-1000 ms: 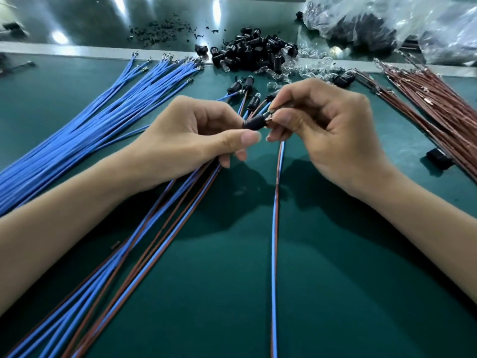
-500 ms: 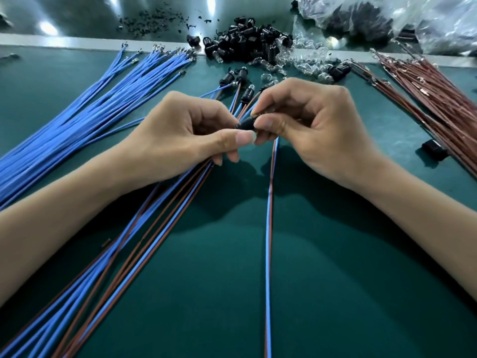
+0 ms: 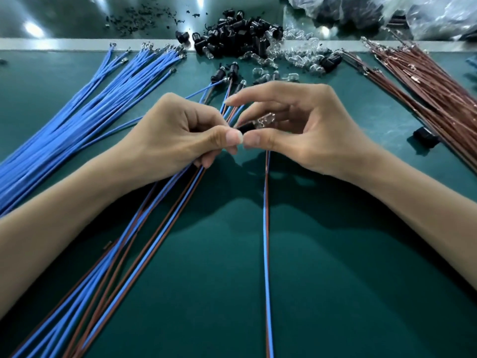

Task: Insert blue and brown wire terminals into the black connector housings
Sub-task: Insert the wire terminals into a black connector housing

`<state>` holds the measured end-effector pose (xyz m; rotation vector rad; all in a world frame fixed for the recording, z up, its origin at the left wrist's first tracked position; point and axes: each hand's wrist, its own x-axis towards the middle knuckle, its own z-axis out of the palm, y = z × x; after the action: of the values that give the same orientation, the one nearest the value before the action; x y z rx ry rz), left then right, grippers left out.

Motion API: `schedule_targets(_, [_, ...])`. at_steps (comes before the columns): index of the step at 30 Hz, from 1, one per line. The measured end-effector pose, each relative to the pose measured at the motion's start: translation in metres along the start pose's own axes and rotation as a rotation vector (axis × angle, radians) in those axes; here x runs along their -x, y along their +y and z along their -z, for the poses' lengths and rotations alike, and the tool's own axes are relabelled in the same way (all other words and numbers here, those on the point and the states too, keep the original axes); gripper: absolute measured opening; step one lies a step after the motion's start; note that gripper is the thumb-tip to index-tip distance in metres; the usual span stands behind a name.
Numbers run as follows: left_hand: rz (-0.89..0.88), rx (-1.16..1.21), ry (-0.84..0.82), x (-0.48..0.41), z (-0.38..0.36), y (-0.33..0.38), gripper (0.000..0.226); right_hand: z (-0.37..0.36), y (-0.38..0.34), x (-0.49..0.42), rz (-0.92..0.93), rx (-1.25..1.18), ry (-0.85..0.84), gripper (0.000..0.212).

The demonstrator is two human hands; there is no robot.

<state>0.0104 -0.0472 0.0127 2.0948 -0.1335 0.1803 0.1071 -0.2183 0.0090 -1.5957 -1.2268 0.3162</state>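
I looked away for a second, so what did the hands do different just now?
The right hand uncurled: its fingers lifted and spread, only thumb and one finger still pinching the black housing. A clear glassy piece now shows beside it. The left hand still pinches the housing, and the blue and brown wire pair still trails toward the person. The loose wire bundles stayed put.

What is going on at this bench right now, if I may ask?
A person is assembling wire leads on a green mat. The left hand and right hand both pinch one black connector housing, and a blue-and-brown wire pair trails from it toward the person. Other paired wires lie under the left hand. Loose blue wires lie left, brown wires lie right, and spare housings are piled at the far edge.
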Motion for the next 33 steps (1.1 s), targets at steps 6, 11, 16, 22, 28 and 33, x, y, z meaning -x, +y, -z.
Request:
schedule_targets(6, [0.035, 0.042, -0.055, 0.001, 0.002, 0.001, 0.022, -0.001, 0.001, -0.003, 0.130, 0.198, -0.009, 0.022])
schedule_targets(11, [0.027, 0.009, -0.100, 0.000, 0.004, 0.001, 0.028, -0.007, 0.001, 0.000, 0.155, 0.295, 0.001, 0.018])
schedule_targets(16, [0.006, 0.004, -0.157, 0.001, 0.009, -0.005, 0.026, -0.008, 0.005, 0.000, 0.162, 0.270, -0.036, 0.018])
schedule_targets(22, [-0.010, -0.010, -0.139, 0.001, 0.014, -0.009, 0.030, -0.006, 0.006, -0.001, 0.098, 0.140, -0.011, 0.020])
schedule_targets(28, [-0.033, 0.006, -0.141, 0.002, 0.015, -0.007, 0.031, -0.009, 0.005, 0.000, 0.052, 0.022, -0.016, 0.020])
schedule_targets(33, [-0.017, 0.003, -0.112, 0.001, 0.012, -0.006, 0.028, -0.008, 0.002, -0.001, 0.021, 0.005, -0.007, 0.024])
